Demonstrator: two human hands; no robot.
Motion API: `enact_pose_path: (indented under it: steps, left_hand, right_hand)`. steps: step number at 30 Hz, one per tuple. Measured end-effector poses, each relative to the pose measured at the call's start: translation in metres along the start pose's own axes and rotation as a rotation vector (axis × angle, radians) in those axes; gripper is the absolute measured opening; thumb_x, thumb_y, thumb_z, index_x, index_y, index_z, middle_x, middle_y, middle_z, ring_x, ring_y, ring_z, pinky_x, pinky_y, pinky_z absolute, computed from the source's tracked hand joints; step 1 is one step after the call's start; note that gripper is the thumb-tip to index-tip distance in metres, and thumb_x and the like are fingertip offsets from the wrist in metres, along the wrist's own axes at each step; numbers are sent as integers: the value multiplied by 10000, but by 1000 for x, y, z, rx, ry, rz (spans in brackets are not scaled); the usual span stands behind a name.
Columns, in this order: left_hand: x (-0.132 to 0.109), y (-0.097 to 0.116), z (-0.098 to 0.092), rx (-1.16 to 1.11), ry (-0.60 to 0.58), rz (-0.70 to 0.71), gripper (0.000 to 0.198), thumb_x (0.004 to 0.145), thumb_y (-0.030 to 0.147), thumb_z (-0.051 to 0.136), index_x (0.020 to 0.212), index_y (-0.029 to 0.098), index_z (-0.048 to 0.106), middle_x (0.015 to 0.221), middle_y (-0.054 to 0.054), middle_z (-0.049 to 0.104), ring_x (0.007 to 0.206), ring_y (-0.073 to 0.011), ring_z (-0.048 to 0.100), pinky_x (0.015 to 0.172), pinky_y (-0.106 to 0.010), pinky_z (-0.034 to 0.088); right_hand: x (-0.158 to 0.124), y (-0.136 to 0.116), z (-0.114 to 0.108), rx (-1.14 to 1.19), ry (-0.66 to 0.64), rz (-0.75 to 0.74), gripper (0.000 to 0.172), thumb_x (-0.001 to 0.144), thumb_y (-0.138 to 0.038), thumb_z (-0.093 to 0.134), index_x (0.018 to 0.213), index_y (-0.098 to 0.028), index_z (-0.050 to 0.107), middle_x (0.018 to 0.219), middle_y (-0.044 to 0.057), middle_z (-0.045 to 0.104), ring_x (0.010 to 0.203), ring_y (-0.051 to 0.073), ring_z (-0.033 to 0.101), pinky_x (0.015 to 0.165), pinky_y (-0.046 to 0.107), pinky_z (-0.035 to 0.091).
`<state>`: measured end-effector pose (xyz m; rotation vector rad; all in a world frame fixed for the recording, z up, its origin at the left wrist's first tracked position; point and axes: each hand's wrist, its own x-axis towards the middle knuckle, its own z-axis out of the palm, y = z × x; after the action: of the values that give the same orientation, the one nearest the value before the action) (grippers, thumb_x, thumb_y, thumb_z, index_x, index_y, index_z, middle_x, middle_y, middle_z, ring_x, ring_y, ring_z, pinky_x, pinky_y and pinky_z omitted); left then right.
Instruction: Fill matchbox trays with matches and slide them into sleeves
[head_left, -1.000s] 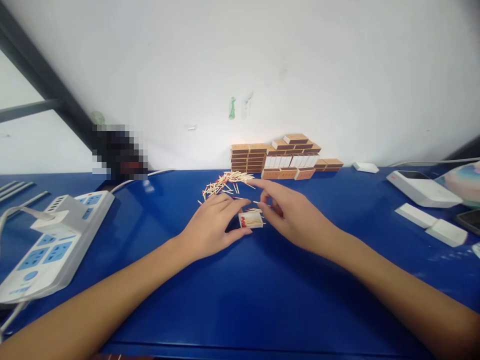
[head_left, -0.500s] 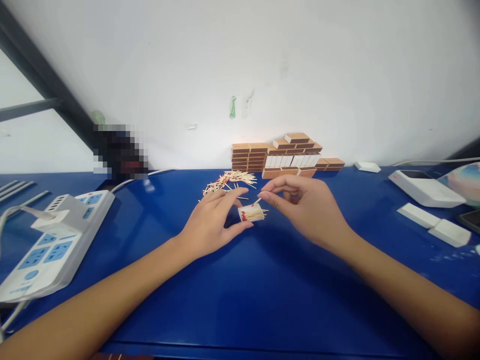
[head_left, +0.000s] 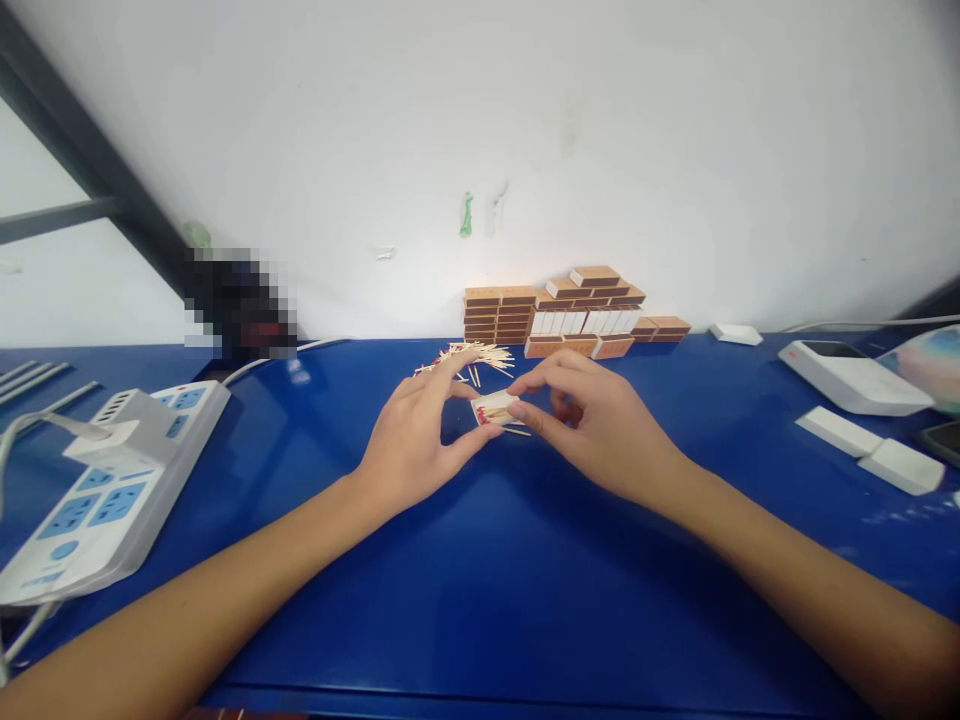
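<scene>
Fingers of my left hand (head_left: 409, 432) grip the white tray (head_left: 489, 399), thumb against its near side. It lies between my hands, long axis running left to right, red match heads (head_left: 482, 413) leftward. My right hand (head_left: 600, 410) is at its right end, thumb and forefinger nearly together; whether they pinch anything, I can't tell.

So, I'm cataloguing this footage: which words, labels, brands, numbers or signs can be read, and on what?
None can be read.
Stacked matchboxes: faint reddish print, too small.
Power strip: small markings, too blurred.
White device with dark screen: tiny red mark, indistinct.
Matchbox tray: no print visible.
</scene>
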<state>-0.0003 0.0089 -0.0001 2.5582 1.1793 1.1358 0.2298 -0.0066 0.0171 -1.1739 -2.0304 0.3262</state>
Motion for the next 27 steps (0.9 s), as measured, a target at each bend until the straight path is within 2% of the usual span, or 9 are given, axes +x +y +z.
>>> enact_pose_path:
  steps: [4,8,12,21,27]
  left_hand:
    - [0,0,0,7,7,-35,718,920,437,765,1510,271,392,1122,-27,781,1252,-287,673,1122,-487,456]
    - [1,-1,1,-1,4,-46,727,909,438,777,1506,275,396,1113,-16,783,1221,-273,686,1131,-487,453]
    - [1,-1,1,12,0,-45,735,903,434,786,1504,274,395,1117,-12,783,1236,-268,676,1129,-476,456]
    - [1,-1,0,1,-24,-8,733,906,428,785,1502,285,383,1127,-10,782,1224,-268,684,1100,-467,471]
    - [1,-1,-1,13,-31,0,719,918,390,777,1503,279,375,1141,-7,781,1220,-256,683,1095,-449,464]
  right_hand:
    - [1,-1,0,35,-43,60,133,983,-333,629,990,-226,707,847,24,690,661,150,562,633,295,459]
    - [2,-4,0,53,-56,99,122,974,-309,638,923,-231,716,833,15,726,667,151,580,625,289,449]
    - [3,-2,-1,0,-60,84,88,963,-252,650,923,-224,723,825,7,709,666,144,564,641,289,438]
    - [1,6,-1,-55,-120,62,131,1004,-224,561,925,-210,664,886,35,700,756,171,599,700,305,440]
    - [2,7,0,14,-161,68,127,1000,-226,574,959,-216,694,899,23,721,753,160,617,692,295,460]
